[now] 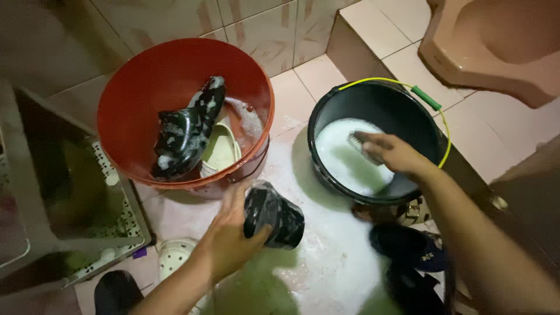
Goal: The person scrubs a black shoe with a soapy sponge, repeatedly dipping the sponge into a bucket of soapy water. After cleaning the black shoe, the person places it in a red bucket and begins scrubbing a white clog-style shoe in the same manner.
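Observation:
My left hand (230, 236) grips a black shoe (275, 216) low over the wet, soapy floor. My right hand (394, 153) reaches into a black bucket (420, 125) with a yellow-and-green handle, holding a scrubbing brush (357, 142) over the white foamy water inside. A red basin (146, 76) at the back left holds a black soapy shoe (186, 131) and a pale cream shoe (221, 150).
A dark shoe (408, 245) lies on the floor under my right forearm. A white perforated shoe (175, 256) sits near my left wrist. A grey plastic crate (70, 198) stands at the left. A pink tiled step and squat fixture (490, 46) rise at the back right.

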